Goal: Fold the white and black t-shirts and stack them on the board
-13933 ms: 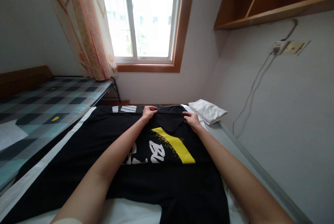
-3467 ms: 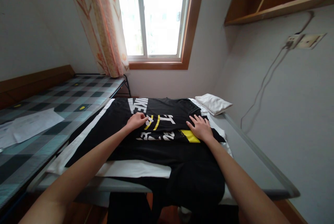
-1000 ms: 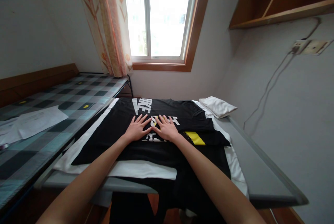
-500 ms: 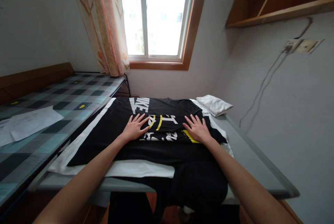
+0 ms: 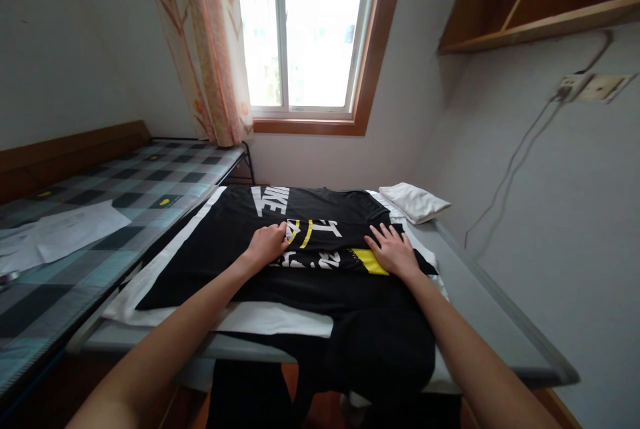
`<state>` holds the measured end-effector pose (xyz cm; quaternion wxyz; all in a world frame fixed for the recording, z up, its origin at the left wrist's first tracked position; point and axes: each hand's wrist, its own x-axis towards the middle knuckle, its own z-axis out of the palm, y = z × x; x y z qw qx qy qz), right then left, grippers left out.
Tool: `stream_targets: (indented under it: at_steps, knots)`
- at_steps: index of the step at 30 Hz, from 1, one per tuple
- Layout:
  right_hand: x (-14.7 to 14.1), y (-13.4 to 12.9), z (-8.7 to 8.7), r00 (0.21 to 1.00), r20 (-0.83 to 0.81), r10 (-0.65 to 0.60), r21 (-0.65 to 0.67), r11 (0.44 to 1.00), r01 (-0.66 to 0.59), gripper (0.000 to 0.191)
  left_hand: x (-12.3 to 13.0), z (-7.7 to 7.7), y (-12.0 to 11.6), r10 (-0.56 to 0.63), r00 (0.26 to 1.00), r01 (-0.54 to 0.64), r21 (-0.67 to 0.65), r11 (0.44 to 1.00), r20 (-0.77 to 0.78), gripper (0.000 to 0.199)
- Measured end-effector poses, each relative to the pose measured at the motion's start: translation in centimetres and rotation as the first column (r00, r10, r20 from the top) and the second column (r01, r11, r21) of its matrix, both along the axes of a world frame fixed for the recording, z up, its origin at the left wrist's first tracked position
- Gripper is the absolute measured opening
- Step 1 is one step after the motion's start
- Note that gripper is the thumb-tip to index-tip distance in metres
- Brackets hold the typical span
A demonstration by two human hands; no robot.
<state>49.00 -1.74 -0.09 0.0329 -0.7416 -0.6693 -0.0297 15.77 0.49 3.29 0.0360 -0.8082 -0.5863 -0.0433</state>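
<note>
A black T-shirt (image 5: pixel 210 249) with white and yellow print is spread over a white cloth (image 5: pixel 280 318) on a grey table (image 5: pixel 500 322). Part of the shirt is folded over, and dark fabric (image 5: pixel 385 356) droops at the near edge. My left hand (image 5: pixel 267 242) is closed at the middle of the shirt, fingers curled into the printed fabric; its fingertips are partly hidden. On the shirt's right part, beside a yellow patch, my right hand (image 5: pixel 393 250) lies flat with fingers spread.
A folded white cloth (image 5: pixel 414 202) lies at the table's far right corner. To the left, a bed with a checked mattress (image 5: pixel 195 172) holds white papers (image 5: pixel 75 229). A wall with a cable (image 5: pixel 510 162) borders the right; a window (image 5: pixel 320 29) is ahead.
My left hand has gone from flat with spread fingers to curled on the shirt. My right hand has slid slightly right, still flat. The view has shifted a little.
</note>
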Motion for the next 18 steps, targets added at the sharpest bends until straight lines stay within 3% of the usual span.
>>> stream_targets:
  at_steps: [5, 18]
  knots:
    - [0.0, -0.2, 0.2, 1.000, 0.010, 0.010, 0.003, 1.000, -0.010, 0.064, 0.4, 0.2, 0.6, -0.013, 0.999, 0.013, -0.012, 1.000, -0.035, 0.020]
    - [0.0, -0.2, -0.1, 1.000, -0.011, 0.007, 0.027, 1.000, -0.007, 0.064, 1.4, -0.2, 0.8, 0.013, 0.985, -0.007, -0.036, 0.999, 0.172, 0.018]
